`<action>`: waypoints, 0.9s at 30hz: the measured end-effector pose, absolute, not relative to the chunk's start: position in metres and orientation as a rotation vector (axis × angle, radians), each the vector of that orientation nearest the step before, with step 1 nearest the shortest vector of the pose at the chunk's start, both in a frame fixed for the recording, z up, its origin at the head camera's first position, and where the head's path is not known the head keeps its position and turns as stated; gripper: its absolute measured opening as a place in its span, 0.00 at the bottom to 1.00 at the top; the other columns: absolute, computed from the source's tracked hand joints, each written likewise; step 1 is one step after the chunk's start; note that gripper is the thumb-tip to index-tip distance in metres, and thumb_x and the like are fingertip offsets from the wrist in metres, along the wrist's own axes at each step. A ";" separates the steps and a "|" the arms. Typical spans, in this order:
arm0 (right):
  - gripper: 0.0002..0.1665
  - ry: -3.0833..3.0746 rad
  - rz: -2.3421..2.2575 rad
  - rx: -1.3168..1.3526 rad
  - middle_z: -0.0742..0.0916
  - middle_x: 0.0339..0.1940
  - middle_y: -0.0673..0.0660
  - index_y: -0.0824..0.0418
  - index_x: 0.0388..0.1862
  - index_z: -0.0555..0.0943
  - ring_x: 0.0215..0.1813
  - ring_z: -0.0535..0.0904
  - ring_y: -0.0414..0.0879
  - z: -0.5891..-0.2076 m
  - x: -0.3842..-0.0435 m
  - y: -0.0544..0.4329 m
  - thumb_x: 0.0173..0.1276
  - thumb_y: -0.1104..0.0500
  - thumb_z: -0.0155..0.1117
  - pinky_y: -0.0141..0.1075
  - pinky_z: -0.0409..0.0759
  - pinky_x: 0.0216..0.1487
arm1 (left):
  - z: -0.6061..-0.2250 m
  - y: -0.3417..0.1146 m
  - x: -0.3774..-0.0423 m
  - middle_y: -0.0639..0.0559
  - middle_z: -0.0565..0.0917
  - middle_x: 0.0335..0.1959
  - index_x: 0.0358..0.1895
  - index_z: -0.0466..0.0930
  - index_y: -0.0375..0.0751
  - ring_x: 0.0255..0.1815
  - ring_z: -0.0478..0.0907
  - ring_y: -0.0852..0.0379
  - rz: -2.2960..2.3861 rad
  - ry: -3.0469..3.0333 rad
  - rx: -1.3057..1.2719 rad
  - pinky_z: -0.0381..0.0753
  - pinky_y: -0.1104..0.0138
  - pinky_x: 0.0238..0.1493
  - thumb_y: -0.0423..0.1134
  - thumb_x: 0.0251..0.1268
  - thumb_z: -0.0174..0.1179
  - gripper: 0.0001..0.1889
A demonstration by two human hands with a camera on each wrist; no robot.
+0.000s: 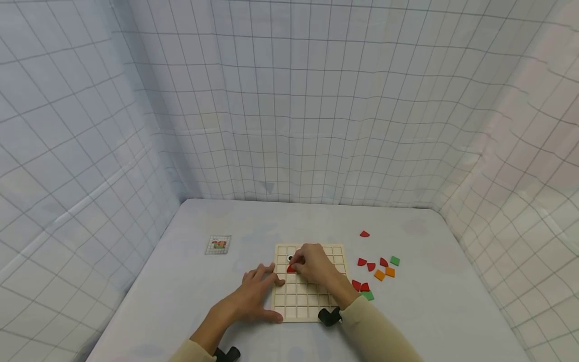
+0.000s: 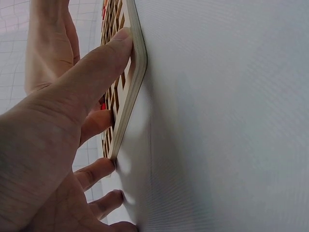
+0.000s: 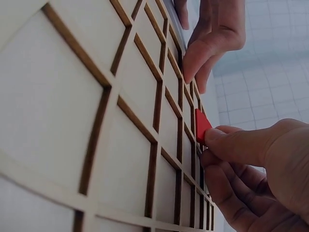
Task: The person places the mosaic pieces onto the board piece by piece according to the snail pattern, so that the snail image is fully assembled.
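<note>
A pale wooden grid board [image 1: 296, 300] lies on the table in front of me. My right hand [image 1: 315, 265] is over its upper part and pinches a red quarter-circle tile [image 3: 201, 126] between thumb and fingers, right at the grid ridges in the right wrist view. Just above that tile, a white piece with a black dot [image 1: 290, 258] sits in a cell, partly covered by the fingers. My left hand [image 1: 255, 297] is spread along the board's left side. Its thumb [image 2: 108, 55] presses on the near corner, while the index finger reaches over the edge onto the grid.
Right of the board lie several loose red quarter-circle tiles [image 1: 362, 262], orange square tiles [image 1: 390, 272] and green square tiles [image 1: 395, 261]. One red tile [image 1: 364, 234] lies farther back. A small picture card [image 1: 218, 245] lies at left. Grid-patterned curtains [image 1: 289, 100] surround the table.
</note>
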State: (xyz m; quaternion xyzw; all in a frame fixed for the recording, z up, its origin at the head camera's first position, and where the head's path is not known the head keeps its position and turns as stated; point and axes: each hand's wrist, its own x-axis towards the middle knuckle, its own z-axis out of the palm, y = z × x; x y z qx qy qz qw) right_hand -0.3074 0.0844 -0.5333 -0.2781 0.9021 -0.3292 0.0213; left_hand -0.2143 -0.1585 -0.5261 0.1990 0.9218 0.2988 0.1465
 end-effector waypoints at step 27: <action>0.05 2.767 -1.035 -0.869 0.95 0.44 0.52 0.60 0.43 0.99 0.46 0.89 0.41 -0.528 -0.294 0.096 0.79 0.66 0.79 0.36 0.91 0.48 | -0.528 -0.158 -0.213 0.31 0.62 0.95 0.73 0.82 0.50 0.91 0.59 0.16 0.850 2.672 0.574 0.58 0.22 0.89 0.57 0.59 0.91 0.41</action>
